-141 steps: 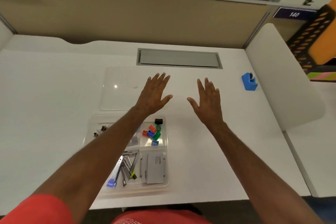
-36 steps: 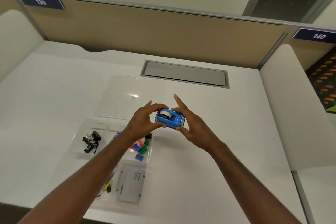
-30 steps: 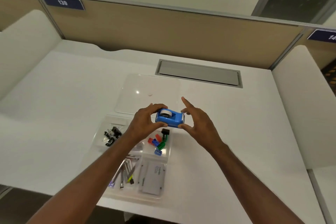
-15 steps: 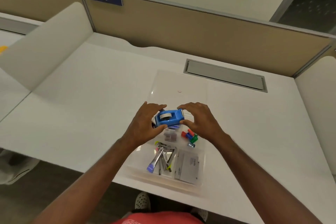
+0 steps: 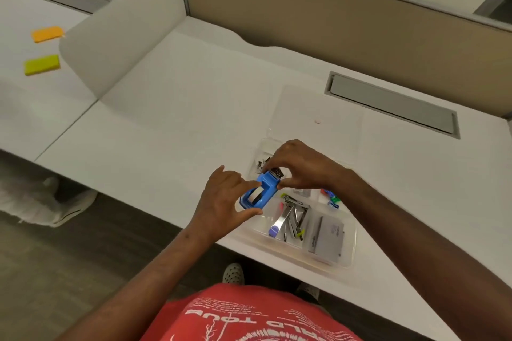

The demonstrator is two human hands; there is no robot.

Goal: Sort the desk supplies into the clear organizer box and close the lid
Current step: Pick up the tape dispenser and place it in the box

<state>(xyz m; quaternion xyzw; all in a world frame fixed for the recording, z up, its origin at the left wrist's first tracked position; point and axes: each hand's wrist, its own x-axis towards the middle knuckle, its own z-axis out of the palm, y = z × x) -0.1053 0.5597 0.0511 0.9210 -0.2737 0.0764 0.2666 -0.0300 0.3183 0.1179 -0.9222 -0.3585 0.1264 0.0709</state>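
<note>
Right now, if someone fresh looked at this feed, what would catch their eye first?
The blue tape dispenser, held by both hands at the near-left corner of the clear organizer box: the left hand pinches its near end, the right hand its far end. Next, the box's contents, the metal staple removers and a grey staple box. The clear lid lies flat behind the box.

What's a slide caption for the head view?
Both hands, left and right, hold a blue tape dispenser over the open clear organizer box.
</note>
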